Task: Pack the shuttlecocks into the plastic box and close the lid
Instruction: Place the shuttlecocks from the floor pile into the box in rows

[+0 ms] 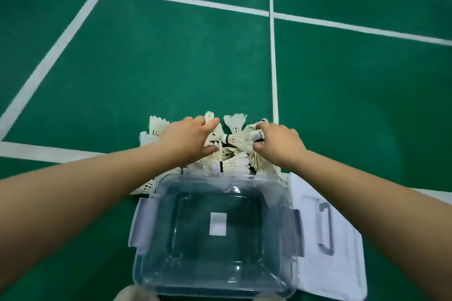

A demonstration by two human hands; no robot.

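Observation:
A pile of several white feather shuttlecocks [234, 151] lies on the green court floor just beyond the clear plastic box [146, 227]. The box stands open with nothing in it but a white label on its bottom. Its white lid [342, 264] lies flat on the floor to the right of the box. My left hand [188, 139] reaches over the left side of the pile, fingers and thumb closing round a shuttlecock. My right hand [278, 144] is curled over the right side of the pile and grips a shuttlecock by its cork end.
Green badminton court floor [171, 56] with white lines stretches all around. One white line [274, 68] runs away from the pile, another crosses under the left forearm. A pale knee or foot [137, 293] shows at the bottom edge, next to the box.

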